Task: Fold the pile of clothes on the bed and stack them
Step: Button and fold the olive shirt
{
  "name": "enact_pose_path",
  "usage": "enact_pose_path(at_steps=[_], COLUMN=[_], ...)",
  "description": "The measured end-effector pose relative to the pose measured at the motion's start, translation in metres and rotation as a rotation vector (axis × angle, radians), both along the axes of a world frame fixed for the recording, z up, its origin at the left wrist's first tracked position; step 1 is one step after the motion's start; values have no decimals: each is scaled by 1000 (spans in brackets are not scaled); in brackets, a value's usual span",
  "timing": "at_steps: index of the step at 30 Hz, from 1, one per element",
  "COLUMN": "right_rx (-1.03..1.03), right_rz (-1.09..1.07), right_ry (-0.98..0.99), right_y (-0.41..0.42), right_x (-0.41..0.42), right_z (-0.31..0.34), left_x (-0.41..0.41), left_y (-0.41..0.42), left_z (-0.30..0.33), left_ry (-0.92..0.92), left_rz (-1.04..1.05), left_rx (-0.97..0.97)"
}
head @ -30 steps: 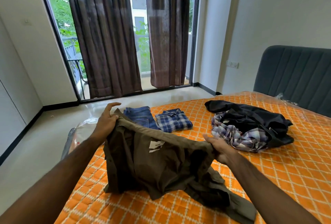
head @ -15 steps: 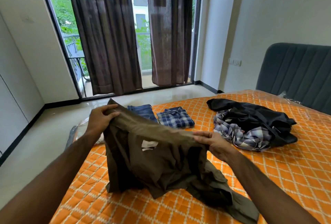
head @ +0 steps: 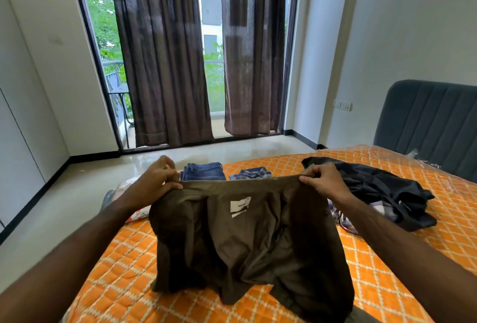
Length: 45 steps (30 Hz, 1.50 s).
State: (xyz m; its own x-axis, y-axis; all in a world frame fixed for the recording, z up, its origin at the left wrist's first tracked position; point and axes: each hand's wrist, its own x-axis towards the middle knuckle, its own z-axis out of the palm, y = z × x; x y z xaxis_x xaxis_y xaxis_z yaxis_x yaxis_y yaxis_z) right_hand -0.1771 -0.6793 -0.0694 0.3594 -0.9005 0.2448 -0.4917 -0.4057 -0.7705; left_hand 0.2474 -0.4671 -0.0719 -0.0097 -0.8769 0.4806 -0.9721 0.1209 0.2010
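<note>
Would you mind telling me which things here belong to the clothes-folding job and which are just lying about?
Part of the job:
- olive garment, held up by the left hand and right hand
- unfolded dark pile
- folded jeans
- folded plaid shirt
- bed

Just lying about:
- curtains
- headboard
- wall switch

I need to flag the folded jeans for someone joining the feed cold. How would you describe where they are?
Start at the orange quilted bed and go to its far edge, toward the curtained window. Two folded garments lie there side by side, just beyond the olive garment that is held up. The folded jeans are the plain blue denim one, nearer the left hand; the folded plaid shirt beside them is checked.
</note>
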Motion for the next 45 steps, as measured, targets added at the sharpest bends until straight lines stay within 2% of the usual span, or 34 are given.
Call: enact_pose_path(at_steps=[2,3,6,8,9,11,13,16,19,20,21,24,27,29,31,32,33,34,36,39,40,42,44,45], right_rx=[-209,-320,-675,-830,-816,-622,-458,-464,-480,-504,-510,-339,-183,-216,-434,-631,-867,-1086,-1368,-1637,-1677,-1575,-1358,-1227], right_rz=[-77,-79,23,145,238,422,495,589,685,638,594,552,652,709,767,802,826,847,914,1044,1126,1312,1407,1396], right_ry=[200,314,554,665,680,664,693,772,1033,1089,1104,987,971,969,1057,1113,1140,1124,1032,996,1075,1262,1397,1466], right_y=[1,3,6,5,6,12,14,22,33,33,39,40,45,50,55,57,63,66,74,83,86,100,116,121], right_x=[0,-1,-3,-3,-3,0,4,10,18,22,26,38,38,30,20,15,11,7,0,-7,-7,-5,-1,4], right_z=[4,9,19,28,33,45,51,58,50,54,48,47,59,66,67,63,59,53,47,52,56,55,52,51], left_x=[4,4,4,2,1,-5,-9,-9,-21,-26,-31,-41,-51,-61,-68,-68,-64,-65,-66,-75,-81,-91,-107,-115], left_y=[1,1,1,1,1,1,-2,-11,-14,-16,-14,-20,-17,-7,7,14,19,25,30,37,40,47,51,48], left_z=[-4,0,19,33,36,41,44,47,41,48,44,50,54,62,71,73,72,74,74,75,77,72,65,65], left_ry=[-252,-300,-342,-298,-250,-196,-207,-303,-426,-452,-485,-497,-541,-633,-888,-1044,-1221,-1382,-1490,-1527,-1547,-1501,-1350,-1292], left_rz=[-15,-22,-39,-88,-119,-178,-230,-276,-331,-299,-259,-183,-191,-220,-238,-255,-301,-391,-577,-760,-816,-895,-832,-758], left_rx=[-40,-49,9,131,188,256,318,471,650,683,727,760,797,887,989,979,873,686,366,129,93,161,335,489])
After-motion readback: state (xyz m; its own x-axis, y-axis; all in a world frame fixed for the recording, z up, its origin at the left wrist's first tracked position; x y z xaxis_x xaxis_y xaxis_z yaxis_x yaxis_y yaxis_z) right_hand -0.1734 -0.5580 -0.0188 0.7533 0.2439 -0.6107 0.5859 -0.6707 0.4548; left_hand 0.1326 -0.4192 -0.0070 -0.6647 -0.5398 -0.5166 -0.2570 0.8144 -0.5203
